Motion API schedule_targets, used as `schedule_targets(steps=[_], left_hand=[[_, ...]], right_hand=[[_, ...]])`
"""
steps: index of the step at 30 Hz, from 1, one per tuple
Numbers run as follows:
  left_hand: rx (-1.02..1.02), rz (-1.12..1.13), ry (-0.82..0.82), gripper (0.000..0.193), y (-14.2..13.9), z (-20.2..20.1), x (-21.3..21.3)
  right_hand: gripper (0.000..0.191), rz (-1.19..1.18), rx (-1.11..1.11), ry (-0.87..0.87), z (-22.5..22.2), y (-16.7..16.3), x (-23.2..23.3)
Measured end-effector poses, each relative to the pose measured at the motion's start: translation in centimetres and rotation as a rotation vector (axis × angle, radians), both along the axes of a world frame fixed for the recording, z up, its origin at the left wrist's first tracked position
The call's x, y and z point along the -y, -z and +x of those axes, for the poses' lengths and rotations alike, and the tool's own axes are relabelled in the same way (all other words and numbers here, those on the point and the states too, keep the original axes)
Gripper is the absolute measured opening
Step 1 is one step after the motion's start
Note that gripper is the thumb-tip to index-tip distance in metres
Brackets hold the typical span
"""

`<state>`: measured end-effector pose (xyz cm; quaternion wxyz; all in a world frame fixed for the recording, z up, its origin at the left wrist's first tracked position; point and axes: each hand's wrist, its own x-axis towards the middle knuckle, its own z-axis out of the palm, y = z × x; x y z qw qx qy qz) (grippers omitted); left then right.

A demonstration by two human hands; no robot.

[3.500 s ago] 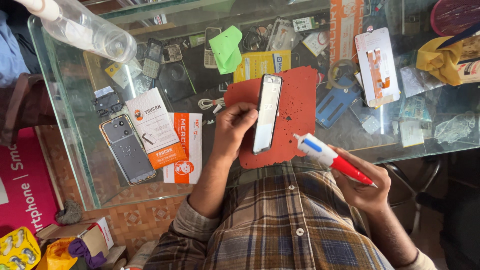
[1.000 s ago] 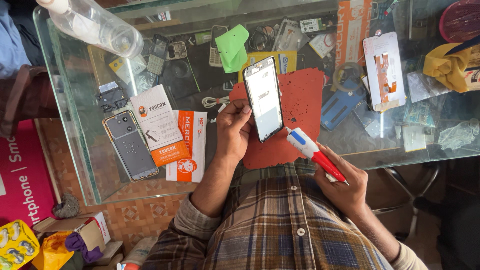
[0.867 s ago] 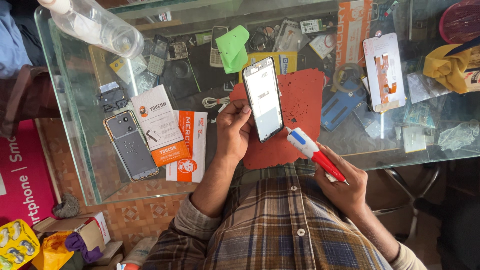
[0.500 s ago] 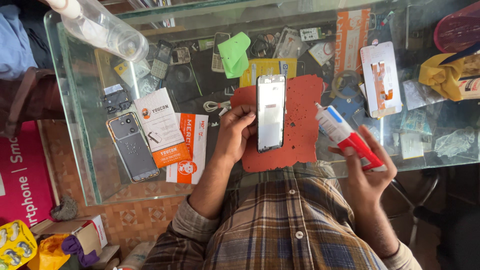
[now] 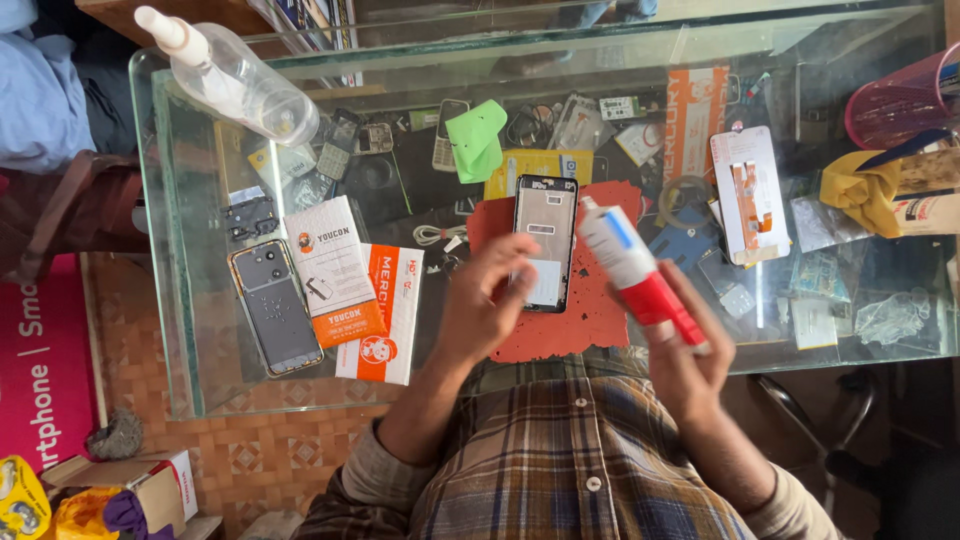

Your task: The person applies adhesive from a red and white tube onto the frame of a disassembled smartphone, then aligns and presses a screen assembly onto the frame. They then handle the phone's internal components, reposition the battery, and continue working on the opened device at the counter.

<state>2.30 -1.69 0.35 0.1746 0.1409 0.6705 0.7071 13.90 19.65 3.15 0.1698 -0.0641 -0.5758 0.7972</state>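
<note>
Red mat (image 5: 590, 330) bears a phone frame (image 5: 545, 242) under loose left fingers (image 5: 500, 285); right fingers (image 5: 690, 340) grasp a glue tube (image 5: 635, 270).

The left hand (image 5: 490, 300) reaches forward from a bare forearm, sleeve pushed up near the elbow. Its fingers are curled and loosely spread, with the fingertips (image 5: 520, 262) forward. The right hand (image 5: 690, 345) is raised beside it, wrist bent, fingers wrapped in a closed grip with the thumb on top. Both forearms angle inward from the body, the hands near each other but apart.
</note>
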Motion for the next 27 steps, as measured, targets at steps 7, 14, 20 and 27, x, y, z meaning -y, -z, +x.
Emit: schedule_targets(steps=[7, 14, 20, 27], left_hand=[[0.446, 0.566, 0.080, 0.038, -1.5, 1.5, -1.6], [-0.004, -0.056, -0.379, 0.026, -4.0, 0.9, 7.5], [-0.459, -0.901, -0.388, 0.029, -5.1, 0.9, 8.7], [-0.664, -0.959, -0.401, 0.031, -1.7, -1.6, 4.0]], right_hand=[[0.082, 0.837, -0.234, -0.440, -1.2, -2.8, 1.8], [0.035, 0.698, -0.138, -0.105, -1.8, -3.5, -0.5], [0.011, 0.772, 0.089, -0.099, -1.8, -1.9, -0.2], [0.013, 0.862, 0.060, -0.218, -2.3, -2.1, 0.8]])
